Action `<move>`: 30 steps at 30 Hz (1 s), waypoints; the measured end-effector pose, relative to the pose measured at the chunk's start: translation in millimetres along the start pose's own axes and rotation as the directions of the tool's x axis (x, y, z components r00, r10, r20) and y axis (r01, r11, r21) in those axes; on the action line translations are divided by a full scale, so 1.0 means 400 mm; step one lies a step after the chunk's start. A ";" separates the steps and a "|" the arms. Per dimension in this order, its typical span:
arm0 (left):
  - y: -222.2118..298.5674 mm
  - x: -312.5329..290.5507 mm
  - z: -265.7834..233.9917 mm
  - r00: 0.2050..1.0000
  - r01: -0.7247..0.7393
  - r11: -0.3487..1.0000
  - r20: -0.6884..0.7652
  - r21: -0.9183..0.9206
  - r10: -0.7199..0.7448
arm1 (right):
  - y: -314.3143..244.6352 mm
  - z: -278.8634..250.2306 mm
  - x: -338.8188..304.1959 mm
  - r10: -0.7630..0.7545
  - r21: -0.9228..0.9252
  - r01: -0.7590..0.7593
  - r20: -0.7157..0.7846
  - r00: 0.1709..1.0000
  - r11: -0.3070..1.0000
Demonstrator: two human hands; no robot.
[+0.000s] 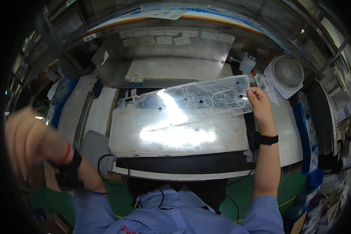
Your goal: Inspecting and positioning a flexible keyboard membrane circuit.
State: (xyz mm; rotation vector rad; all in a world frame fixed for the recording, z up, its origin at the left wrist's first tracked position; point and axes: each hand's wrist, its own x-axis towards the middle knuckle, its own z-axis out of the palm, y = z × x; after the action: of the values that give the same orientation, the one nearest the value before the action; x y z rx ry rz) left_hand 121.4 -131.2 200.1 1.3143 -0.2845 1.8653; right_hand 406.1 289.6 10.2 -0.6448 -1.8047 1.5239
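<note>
My right hand point(262, 107) pinches the right end of a long clear plastic sheet point(212, 97) printed with pale circuit-like lines and dotted with small dark holes. The sheet slants, its right end farther away, over a stack of similar translucent sheets point(124, 134). Glare hides part of both. Off to the left, my left hand point(29, 136) is away from the sheets and smeared by motion, so its fingers are unclear. Dark bands and cables are on both wrists.
Behind the stack stands an open metal box point(115, 62) with paper labels above it. A white fan point(286, 74) and a small white bottle point(247, 63) sit at the back right. Blue trays point(305, 136) flank the bench. Another person's arm point(349, 128) shows at far right.
</note>
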 end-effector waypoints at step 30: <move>-0.134 -0.203 -0.610 0.197 0.978 0.107 -0.961 0.179 -0.194 | 0.005 -0.034 -0.002 -0.041 -0.004 0.041 -0.172 0.984 0.999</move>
State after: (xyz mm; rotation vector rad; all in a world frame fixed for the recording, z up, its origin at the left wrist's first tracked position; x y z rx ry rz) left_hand 4.1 8.4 11.1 0.6487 1.7572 1.3416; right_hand 417.0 298.2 9.3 -0.7134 -1.6780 1.3960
